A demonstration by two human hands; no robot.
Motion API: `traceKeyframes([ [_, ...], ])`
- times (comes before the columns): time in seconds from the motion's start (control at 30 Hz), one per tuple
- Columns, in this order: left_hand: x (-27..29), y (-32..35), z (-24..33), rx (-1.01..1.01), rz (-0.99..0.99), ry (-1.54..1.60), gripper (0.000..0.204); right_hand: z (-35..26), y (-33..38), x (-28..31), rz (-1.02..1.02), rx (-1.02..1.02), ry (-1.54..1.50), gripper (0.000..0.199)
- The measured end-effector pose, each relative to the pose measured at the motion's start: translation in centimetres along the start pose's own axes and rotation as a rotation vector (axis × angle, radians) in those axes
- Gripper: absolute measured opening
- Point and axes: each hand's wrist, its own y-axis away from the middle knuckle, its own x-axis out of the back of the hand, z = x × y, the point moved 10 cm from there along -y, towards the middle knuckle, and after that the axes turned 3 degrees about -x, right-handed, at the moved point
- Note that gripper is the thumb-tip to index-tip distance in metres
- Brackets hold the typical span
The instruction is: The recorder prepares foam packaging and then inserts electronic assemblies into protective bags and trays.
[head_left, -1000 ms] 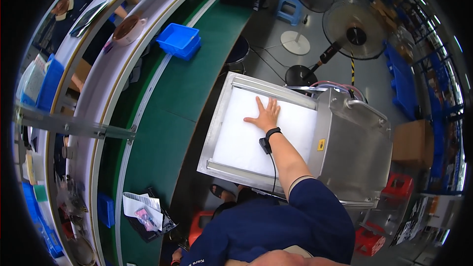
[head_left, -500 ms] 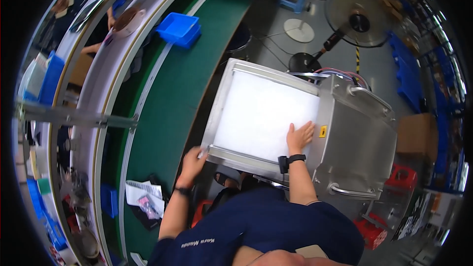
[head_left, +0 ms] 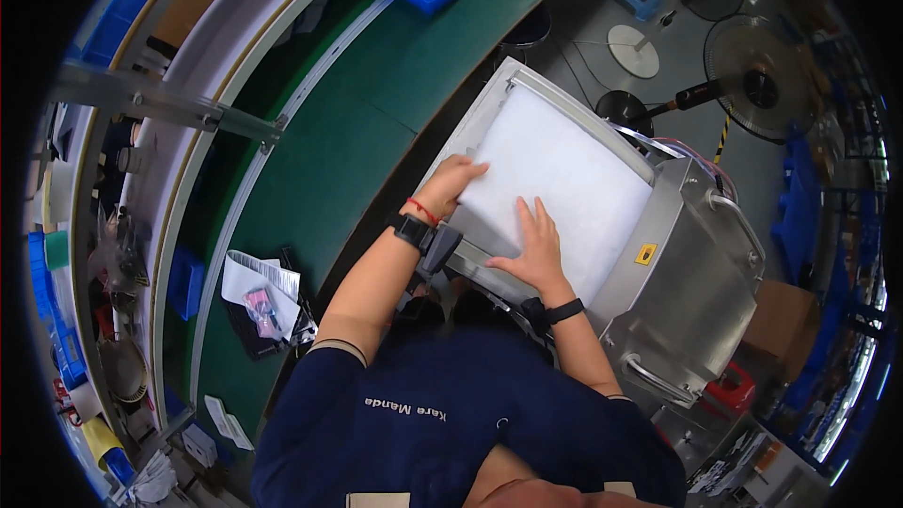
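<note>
The green bench (head_left: 324, 150) runs from the upper middle to the lower left of the frame. Right of it, a steel machine (head_left: 691, 268) fills the right of centre, its pale tray (head_left: 478, 119) reaching toward the bench. The white sheet (head_left: 574, 160) lies in that tray, around the centre. Over the last 0.5 s the left hand (head_left: 451, 188) has moved from the tray's corner to the sheet's left edge, and the right hand (head_left: 538, 252) has come away from the machine's hood. So 2 hands now appear to be working at the sheet's lower-left part. The right is spread wide over it; the left is partly curled, thumb at the edge, and I cannot tell whether it pinches.
</note>
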Motion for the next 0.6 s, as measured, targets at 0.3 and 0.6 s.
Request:
traceKeyframes([
  [0.3,2.9,-1.1,-3.8,-0.159,0.007,-0.633,0.04,5.1,-0.4,7.6,0.267,-0.144,-0.267,0.031],
  [0.6,-1.3,-1.3,-6.2,-0.011,0.007,-0.955,0.061,4.0,0.4,6.8,0.278,-0.032,-0.197,0.035],
])
